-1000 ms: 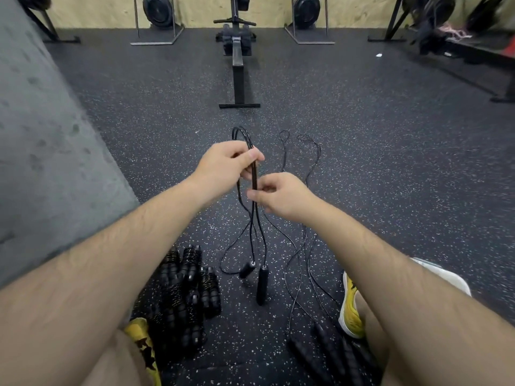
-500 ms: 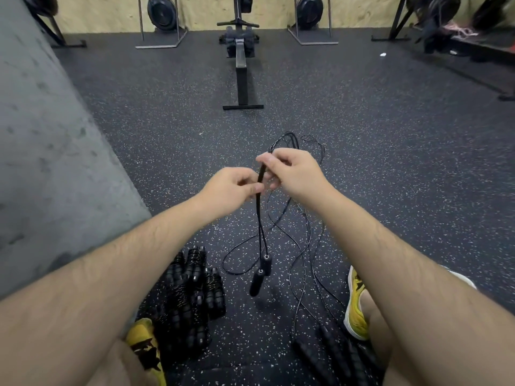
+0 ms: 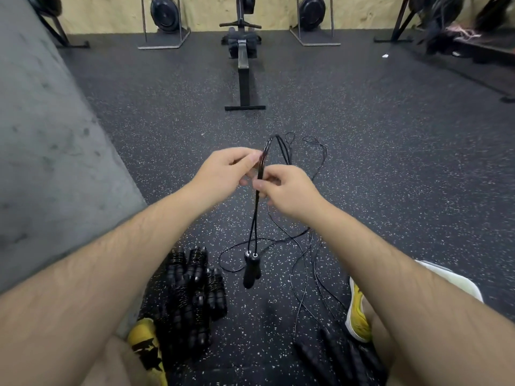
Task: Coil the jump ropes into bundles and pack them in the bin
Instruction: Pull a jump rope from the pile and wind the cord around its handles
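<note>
The jump rope [image 3: 256, 207] is black, with silver caps where its cord meets the black handles. The coiled bundles [image 3: 192, 296] on the floor [image 3: 390, 162] are black too. The floor is dark charcoal flecked with white specks. The left shoe [image 3: 147, 349] is yellow with black markings. The right shoe [image 3: 358, 316] is yellow with a white edge. The side wall [image 3: 41, 162] is mottled grey and the far wall [image 3: 211, 12] pale tan.

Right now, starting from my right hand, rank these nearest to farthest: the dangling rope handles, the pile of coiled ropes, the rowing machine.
From the right hand:
1. Dangling handles, just below it.
2. Coiled rope pile, lower left on the floor.
3. Rowing machine, far ahead.
</note>
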Tool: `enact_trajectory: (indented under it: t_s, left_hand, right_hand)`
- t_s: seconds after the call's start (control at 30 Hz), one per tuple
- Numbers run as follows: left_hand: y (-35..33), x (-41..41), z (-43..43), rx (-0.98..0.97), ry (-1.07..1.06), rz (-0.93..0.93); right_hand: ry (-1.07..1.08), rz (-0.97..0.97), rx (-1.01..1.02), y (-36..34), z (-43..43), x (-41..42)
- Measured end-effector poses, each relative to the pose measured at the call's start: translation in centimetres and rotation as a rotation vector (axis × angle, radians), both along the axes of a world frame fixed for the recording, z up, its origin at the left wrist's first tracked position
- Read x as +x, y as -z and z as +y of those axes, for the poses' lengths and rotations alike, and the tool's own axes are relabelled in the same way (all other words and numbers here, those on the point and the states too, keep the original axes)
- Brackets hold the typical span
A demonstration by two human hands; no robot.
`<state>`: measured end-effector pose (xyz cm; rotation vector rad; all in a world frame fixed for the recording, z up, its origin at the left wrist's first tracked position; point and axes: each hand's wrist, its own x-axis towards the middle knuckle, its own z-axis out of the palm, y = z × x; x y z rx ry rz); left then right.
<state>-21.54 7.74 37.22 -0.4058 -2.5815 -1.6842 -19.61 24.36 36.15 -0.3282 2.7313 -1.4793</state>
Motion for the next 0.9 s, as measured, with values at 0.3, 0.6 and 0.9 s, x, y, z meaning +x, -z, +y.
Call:
enact_trajectory:
  t_s: [0.3,0.6,0.9]
  left_hand:
    - [3.0,0.8,-0.5,-0.216,0.104,-0.138]
    - [-0.5,0.3,1.1,0.002,0.02,0.039]
    - [0.5,0.9,-0.3,-0.1,0.082,-0.08]
  right_hand:
    - [0.058,0.07,-0.24,-1.4,0.3,-1.1]
    - [-0.072,-0.104,0.077,1.2,0.9,0.4]
    - [0.066,0.042,-0.094,-0.5,0.4,-0.5]
